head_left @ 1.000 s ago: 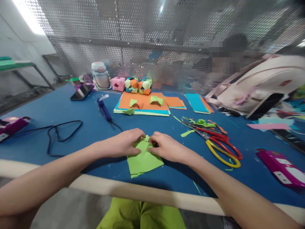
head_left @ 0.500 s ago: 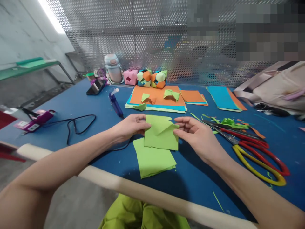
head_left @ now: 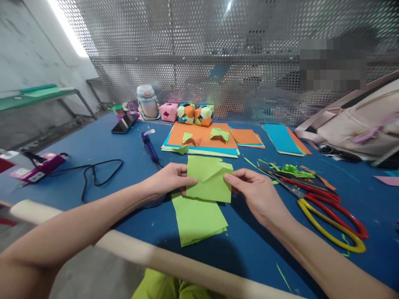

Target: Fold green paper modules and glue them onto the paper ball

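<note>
Left grip (head_left: 172, 180), right grip (head_left: 259, 192), both pinching one green sheet (head_left: 209, 182), three paper cubes (head_left: 186, 113)

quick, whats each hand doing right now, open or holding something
Left hand: closed, holding the upper green paper by its left edge.
Right hand: closed, holding the same paper's right edge.

Covered, Cropped and Blurred

Behind the held green sheet (head_left: 207, 189), some fingertips of the left hand (head_left: 172, 179) and of the right hand (head_left: 254, 190) are hidden. The upper part of the lower green sheets (head_left: 199, 224) is covered by it, and their number cannot be told. A stretch of the black cable (head_left: 92, 167) is hidden by the left forearm (head_left: 102, 216). The backpack (head_left: 349, 129) is cut off by the right edge, the green trousers (head_left: 170, 286) by the bottom one. Behind the perforated panel (head_left: 199, 41), a person (head_left: 333, 64) is masked by coarse blocks.
</note>
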Demonstrator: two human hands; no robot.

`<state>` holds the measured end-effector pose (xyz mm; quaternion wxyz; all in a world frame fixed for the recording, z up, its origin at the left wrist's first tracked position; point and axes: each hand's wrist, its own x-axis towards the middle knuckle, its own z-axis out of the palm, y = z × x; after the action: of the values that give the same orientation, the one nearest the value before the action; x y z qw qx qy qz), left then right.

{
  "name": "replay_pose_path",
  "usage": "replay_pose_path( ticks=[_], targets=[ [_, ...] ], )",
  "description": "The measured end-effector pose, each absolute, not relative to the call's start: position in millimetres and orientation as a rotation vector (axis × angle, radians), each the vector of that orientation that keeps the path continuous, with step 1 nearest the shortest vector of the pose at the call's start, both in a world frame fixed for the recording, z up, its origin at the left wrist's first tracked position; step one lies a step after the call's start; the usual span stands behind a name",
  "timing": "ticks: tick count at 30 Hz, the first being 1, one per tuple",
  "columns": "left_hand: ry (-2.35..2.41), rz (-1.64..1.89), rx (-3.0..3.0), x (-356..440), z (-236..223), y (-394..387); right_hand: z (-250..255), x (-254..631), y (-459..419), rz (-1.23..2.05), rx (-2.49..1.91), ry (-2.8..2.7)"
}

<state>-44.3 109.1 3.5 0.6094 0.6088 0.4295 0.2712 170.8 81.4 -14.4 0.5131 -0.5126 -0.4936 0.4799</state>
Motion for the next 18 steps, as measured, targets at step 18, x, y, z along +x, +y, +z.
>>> replay_pose_path(
  ticks=[18],
  targets=[
    [0.970,0.760,1.499,-39.5,5.9,101.4,-6.1,174.7,71.0,0.585,-0.973,-1.603]
  ],
)
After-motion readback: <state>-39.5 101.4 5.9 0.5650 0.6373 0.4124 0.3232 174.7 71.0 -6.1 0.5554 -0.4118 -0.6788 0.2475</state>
